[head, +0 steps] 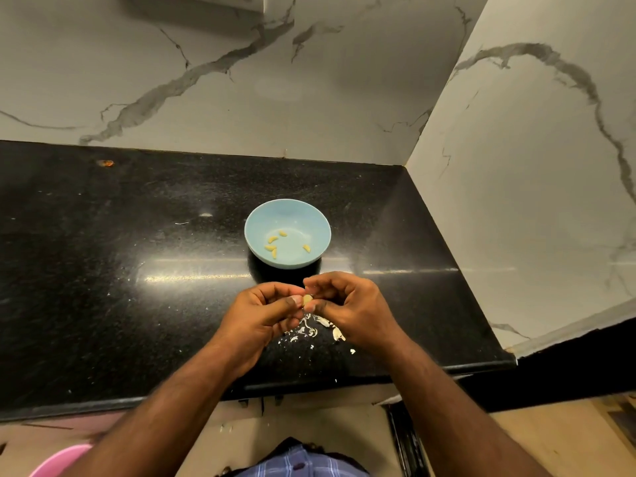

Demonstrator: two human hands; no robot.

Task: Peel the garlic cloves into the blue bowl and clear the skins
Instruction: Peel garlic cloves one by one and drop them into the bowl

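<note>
While we look down at the black counter (103, 270), both of our hands meet just in front of the blue bowl (287, 215). Our left hand (263, 313) and our right hand (351, 309) each pinch the same garlic clove (307, 299) between thumb and fingertips, the other fingers curled in toward the palms. We hold the clove in the air above the counter, a little nearer to us than the bowl's rim.

We see 5 peeled cloves (274, 245) lying in the bottom of the bowl: 4 grouped toward its left side and 1 apart on the right. The bowl stands upright on the counter, well away from the marble wall (241, 98) behind it.

Beneath our hands, the garlic skins (318, 327) lie scattered on the counter as pale flakes, with a few small bits strewn toward the counter's front edge (344, 382). Wide bare counter stretches to our left; to the right it ends at a side wall (533, 201). We see part of a pink tub (60, 461) at the lower left, below the counter's edge.
</note>
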